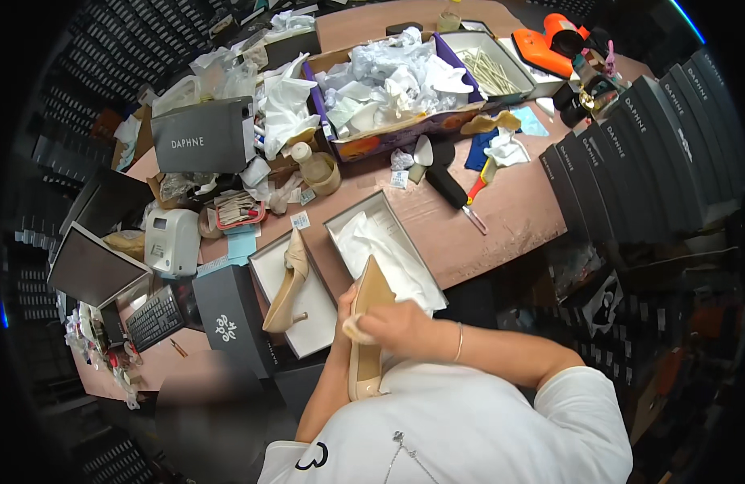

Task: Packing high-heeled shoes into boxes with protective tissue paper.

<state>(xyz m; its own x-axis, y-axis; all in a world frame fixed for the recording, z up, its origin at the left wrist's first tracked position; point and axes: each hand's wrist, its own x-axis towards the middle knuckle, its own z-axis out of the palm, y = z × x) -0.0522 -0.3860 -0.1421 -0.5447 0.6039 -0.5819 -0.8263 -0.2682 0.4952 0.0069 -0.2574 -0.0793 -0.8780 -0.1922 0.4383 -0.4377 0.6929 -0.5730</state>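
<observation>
At six o'clock both hands grip a beige heeled shoe [364, 339]; the right hand [393, 327] presses a small pad [358, 329] on it. Its twin shoe [288, 286] lies at nine o'clock in a box lid [316, 335] on the worktop [510, 214].

brown table [518, 211], shoe boxes [389, 242], printer [172, 240], keyboard [156, 318]

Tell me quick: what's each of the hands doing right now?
Left hand: closed around the beige pump, holding it.
Right hand: closed on a small round pad, pressed against the pump.
</observation>
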